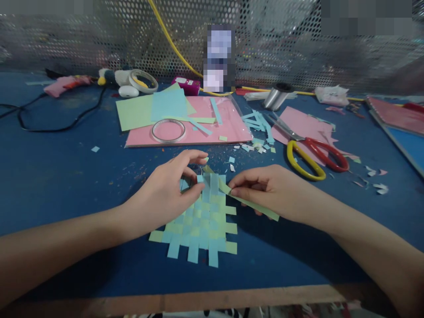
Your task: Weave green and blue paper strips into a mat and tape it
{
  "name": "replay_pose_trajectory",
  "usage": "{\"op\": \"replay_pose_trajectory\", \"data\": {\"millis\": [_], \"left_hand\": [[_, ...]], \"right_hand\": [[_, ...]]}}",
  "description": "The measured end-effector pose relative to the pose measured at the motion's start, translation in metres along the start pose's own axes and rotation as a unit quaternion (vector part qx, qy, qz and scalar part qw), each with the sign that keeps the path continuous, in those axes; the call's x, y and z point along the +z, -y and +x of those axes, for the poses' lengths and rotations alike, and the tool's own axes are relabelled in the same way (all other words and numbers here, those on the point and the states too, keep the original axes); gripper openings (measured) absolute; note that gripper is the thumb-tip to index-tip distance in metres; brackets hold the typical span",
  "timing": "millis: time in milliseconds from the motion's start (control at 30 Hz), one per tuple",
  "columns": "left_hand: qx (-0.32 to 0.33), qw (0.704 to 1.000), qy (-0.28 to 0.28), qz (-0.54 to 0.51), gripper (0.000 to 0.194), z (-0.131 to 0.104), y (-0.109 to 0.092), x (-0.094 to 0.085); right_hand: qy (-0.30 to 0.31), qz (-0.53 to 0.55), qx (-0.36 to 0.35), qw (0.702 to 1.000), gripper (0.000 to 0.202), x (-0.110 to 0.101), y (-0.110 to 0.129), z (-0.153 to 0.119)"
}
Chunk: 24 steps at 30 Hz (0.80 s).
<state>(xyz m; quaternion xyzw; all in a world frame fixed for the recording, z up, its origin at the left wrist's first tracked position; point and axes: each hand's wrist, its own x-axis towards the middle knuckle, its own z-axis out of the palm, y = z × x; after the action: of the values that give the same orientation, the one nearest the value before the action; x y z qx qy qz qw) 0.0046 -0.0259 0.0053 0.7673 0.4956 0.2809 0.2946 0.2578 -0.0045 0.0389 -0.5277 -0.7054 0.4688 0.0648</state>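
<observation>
A woven paper mat [198, 221] of light-blue and pale-green strips lies on the blue table, with loose strip ends sticking out at its edges. My left hand [175, 185] is over its upper left part. The thumb and a bent finger close on the end of a blue paper strip [200, 179], while the index finger stretches out above. At the upper right of the mat, my right hand [265, 190] pinches a pale-green paper strip [256, 206]. One end of that strip reaches in among the blue strips; the other hangs out to the right under the hand.
Scissors [306, 159] with yellow and red handles lie at right on pink paper [289, 119]. Behind the mat are a pink paper pack [142, 138], a tape ring [168, 130] and cut blue strips [256, 121]. A pink glue gun [62, 86] with a black cable lies far left.
</observation>
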Motion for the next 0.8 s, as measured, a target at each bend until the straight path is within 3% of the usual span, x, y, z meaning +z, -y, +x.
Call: {"op": "replay_pose_trajectory", "data": {"millis": [167,400,567,800], "left_hand": [[0.020,1.000,0.018,-0.014,0.043,0.000,0.001,-0.001],[0.048,0.999,-0.001,0.000,0.035,0.001,-0.003,-0.003],[0.070,0.997,-0.009,-0.012,0.035,0.002,-0.002,-0.002],[0.069,0.997,-0.020,-0.032,0.035,0.002,0.003,-0.001]], "right_hand": [[0.003,0.004,0.008,1.000,0.027,-0.001,0.002,-0.001],[-0.008,-0.013,0.014,1.000,0.028,0.000,0.005,0.000],[-0.033,-0.037,-0.023,0.999,0.023,0.000,-0.001,0.000],[-0.019,0.014,0.000,1.000,0.029,0.003,-0.005,0.002]]}}
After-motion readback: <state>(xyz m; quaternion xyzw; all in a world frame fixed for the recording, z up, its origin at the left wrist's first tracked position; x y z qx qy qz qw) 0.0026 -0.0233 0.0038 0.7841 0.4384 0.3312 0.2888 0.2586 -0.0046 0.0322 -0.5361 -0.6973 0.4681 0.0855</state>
